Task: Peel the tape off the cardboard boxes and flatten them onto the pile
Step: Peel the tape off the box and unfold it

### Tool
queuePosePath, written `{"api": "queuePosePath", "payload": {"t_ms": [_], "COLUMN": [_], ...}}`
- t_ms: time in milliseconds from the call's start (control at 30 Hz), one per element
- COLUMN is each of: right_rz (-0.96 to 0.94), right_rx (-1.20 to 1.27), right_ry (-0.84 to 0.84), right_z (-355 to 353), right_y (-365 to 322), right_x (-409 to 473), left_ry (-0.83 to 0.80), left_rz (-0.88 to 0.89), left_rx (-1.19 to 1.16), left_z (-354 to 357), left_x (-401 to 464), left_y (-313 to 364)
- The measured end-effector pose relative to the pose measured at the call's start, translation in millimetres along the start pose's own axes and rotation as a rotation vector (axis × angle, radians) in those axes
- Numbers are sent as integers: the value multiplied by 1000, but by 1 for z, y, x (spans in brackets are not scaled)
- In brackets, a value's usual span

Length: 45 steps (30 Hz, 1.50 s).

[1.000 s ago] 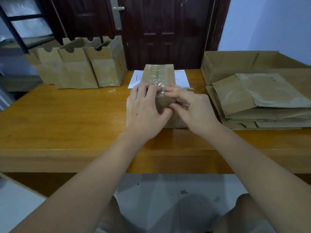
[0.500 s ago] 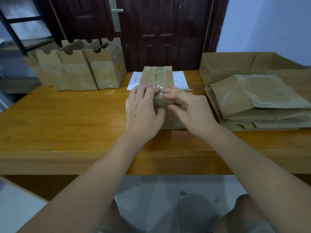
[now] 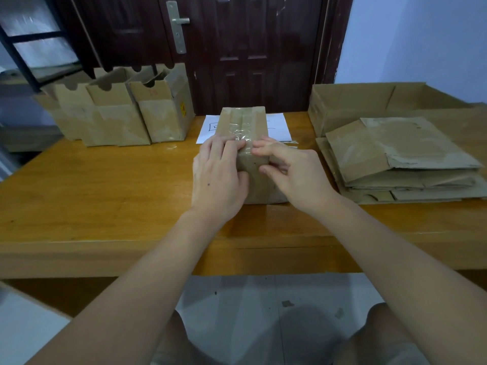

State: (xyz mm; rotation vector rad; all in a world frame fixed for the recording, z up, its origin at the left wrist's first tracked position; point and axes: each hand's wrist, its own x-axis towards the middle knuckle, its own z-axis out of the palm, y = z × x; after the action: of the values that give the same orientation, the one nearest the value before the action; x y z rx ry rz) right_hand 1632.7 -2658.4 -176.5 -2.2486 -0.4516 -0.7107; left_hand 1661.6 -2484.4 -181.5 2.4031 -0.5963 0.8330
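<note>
A small brown cardboard box (image 3: 243, 119) stands in the middle of the wooden table, a strip of clear tape (image 3: 245, 130) running along its top. My left hand (image 3: 217, 177) clasps the box's near left side, fingers curled over the top edge. My right hand (image 3: 292, 172) sits at the near right corner, its fingertips on the tape's crinkled end and its thumb on the front face. To the right lies the pile of flattened boxes (image 3: 400, 159).
Several open-topped cardboard boxes (image 3: 118, 114) stand in a row at the back left. A white sheet of paper (image 3: 276, 125) lies behind the box. A large open carton (image 3: 369, 101) stands behind the pile. A dark door (image 3: 237, 48) is beyond the table (image 3: 92, 193).
Both hands stay on the box with only slight finger shifts at the tape's end. The view has tilted a little; the box has not moved.
</note>
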Motion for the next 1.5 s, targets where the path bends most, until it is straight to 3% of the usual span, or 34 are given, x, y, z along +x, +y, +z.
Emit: {"api": "queuePosePath", "payload": {"t_ms": [133,200,333,500,933,1300,1500], "right_rz": [-8,-14,-18,-3,2,36,23], "right_rx": [37,42,46,49,0,-1,-15], "right_ry": [7,16,8,8,58,33,7], "right_z": [0,0,1,0,4,4,3], "right_y": [2,3,4,3,-1,-4,0], "right_x": [1,1,2,3,4,5,7], "left_ry": [-105,-82,-21,-16,97,160,139], "left_rz": [-16,8,154,1,-353,-341,-268], "left_rx": [-102,-147,101,187,25,8,110], "left_z": [-13,-22,-30,-23,0,6,1], "left_x": [-1,-4,-11,-7,-19,-17,-12], "left_y": [-4,-5,-6,6,37,39,30]}}
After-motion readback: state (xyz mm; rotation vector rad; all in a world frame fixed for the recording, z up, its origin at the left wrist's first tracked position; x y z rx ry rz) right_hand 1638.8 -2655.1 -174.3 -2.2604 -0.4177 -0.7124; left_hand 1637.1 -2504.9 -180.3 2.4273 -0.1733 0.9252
